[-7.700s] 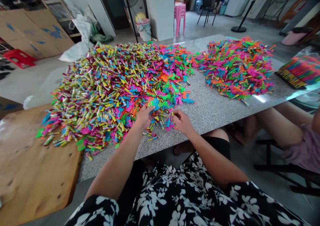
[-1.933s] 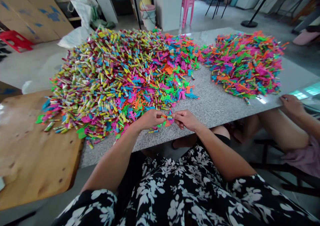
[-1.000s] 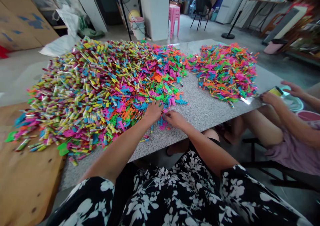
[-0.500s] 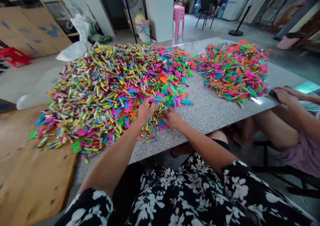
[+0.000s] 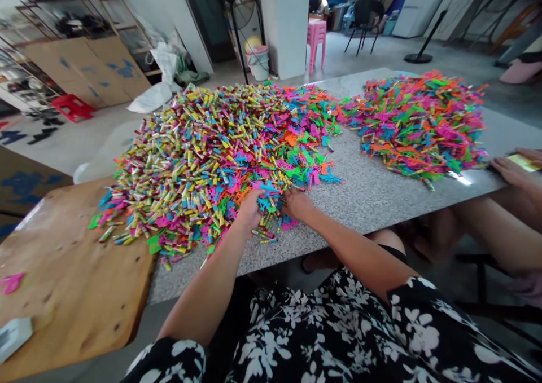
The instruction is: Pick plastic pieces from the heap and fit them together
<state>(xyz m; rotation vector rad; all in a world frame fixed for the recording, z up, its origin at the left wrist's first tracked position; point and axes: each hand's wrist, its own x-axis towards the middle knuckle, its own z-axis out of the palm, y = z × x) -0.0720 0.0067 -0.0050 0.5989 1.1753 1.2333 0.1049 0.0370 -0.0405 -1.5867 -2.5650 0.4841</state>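
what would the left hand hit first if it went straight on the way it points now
Most likely the large pile of small tubes and coloured plastic pieces, directly beyond the left hand; which piece comes first is unclear, since depth is hard to judge.

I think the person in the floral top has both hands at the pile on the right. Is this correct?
The pile is wrong: the head view shows the left hand and right hand at the larger pile on the left. The floral top is correct.
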